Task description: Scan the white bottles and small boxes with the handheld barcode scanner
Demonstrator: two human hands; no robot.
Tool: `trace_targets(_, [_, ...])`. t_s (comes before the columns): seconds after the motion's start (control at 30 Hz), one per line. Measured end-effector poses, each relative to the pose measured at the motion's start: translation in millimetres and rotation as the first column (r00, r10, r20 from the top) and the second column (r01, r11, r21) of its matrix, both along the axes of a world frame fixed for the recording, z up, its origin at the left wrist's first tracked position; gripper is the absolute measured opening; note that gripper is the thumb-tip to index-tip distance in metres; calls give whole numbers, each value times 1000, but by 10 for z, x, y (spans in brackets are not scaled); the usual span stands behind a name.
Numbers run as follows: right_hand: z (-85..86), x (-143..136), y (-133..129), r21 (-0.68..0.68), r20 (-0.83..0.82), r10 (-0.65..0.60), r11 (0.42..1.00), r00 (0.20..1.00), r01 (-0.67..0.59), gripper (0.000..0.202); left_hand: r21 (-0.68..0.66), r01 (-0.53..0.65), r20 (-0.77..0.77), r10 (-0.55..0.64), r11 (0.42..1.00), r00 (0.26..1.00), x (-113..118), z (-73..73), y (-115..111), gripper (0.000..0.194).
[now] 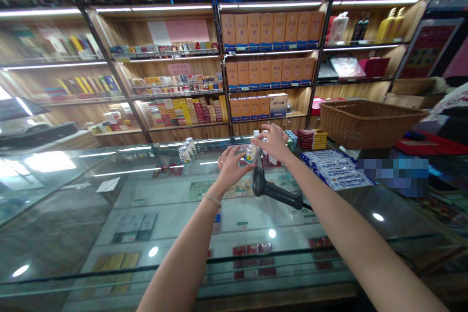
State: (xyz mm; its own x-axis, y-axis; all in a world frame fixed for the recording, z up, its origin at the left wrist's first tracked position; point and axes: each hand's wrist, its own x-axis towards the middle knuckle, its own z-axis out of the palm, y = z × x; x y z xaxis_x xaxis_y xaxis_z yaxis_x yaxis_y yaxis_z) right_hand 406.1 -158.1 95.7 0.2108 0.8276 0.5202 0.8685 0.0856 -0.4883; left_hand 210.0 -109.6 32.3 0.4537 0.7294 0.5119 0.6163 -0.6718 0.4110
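A small white bottle [252, 152] with a yellow and blue label is between my two hands, above the glass counter. My left hand [234, 165] has its thumb and fingers curled around the bottle's lower left side. From above and the right, my right hand [272, 142] grips the upper part, its fingers partly covering it. More small bottles [269, 157] stand behind and under my right hand, mostly hidden. A black handheld barcode scanner [278, 192] lies just below my hands. Left of them, a few similar white bottles [185, 152] stand together.
The glass display counter [175, 224] shows flat packs inside. On the right are blue-and-white packets [338, 168], stacked red and yellow packs [312, 139] and a wicker basket [369, 124]. Shelves behind hold orange boxes [272, 31] and many small packs [183, 113].
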Motion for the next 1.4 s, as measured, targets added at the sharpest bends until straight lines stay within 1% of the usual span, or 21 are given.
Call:
trace_targets(0.07, [-40,9,6,8,-32,-14,1000,999,14,53,11,-32,5,32,999,999,9,7,-19,46])
trace_targets(0.17, [-84,32,13,19,-74,-42,999,996,43,54,18,-65,22,64,998,998,15,33,-38,43])
trace_targets(0.33, [-134,101,18,17,-75,-62,998,995,64,54,17,-46,41,45,999,998,-5,86,-34,37])
trace_targets(0.5, [-174,128,-99,-10,47,-94,995,994,94,53,18,-25,16,25,1000,1000,-29,91,-33,38])
trace_targets(0.63, [-220,157,-325,79,172,-95,993,980,83,44,26,1,-36,0,1000,999,-42,79,-30,39])
trace_targets(0.7, [-252,189,-436,132,288,-85,990,954,49,45,33,9,-42,-8,999,999,-50,81,-31,39])
trace_targets(0.77, [-292,220,-512,183,405,-89,983,910,15,47,42,15,-39,-14,999,999,-61,93,-38,38])
trace_targets(0.87, [-356,243,-544,250,504,-115,968,856,-18,51,40,33,-43,-32,999,999,-79,125,-63,37])
trace_targets(0.93, [-391,241,-533,280,532,-132,960,837,-26,49,31,48,-50,-46,998,998,-87,148,-85,37])
trace_targets(1.1, [-423,228,-528,307,559,-161,952,813,-23,26,20,67,-74,-65,998,995,-85,180,-125,38])
trace_targets(1.17, [-419,234,-544,303,564,-159,953,810,-24,23,22,74,-85,-72,997,994,-76,179,-133,39])
trace_targets(1.23, [-407,244,-563,296,568,-156,955,808,-24,24,30,55,-89,-53,998,995,-66,178,-148,39])
trace_targets(1.3, [-392,253,-579,291,569,-156,956,807,-20,25,67,17,-81,-12,998,997,-65,186,-177,36])
trace_targets(1.33, [-384,257,-586,291,569,-158,957,807,-18,25,105,-3,-72,11,994,997,-69,195,-198,35])
trace_targets(1.37, [-377,260,-593,292,569,-160,956,807,-16,26,157,-17,-65,28,988,997,-76,208,-223,37])
trace_targets(1.4, [-371,262,-598,293,569,-162,956,806,-15,26,215,-25,-63,40,976,997,-85,223,-250,44])
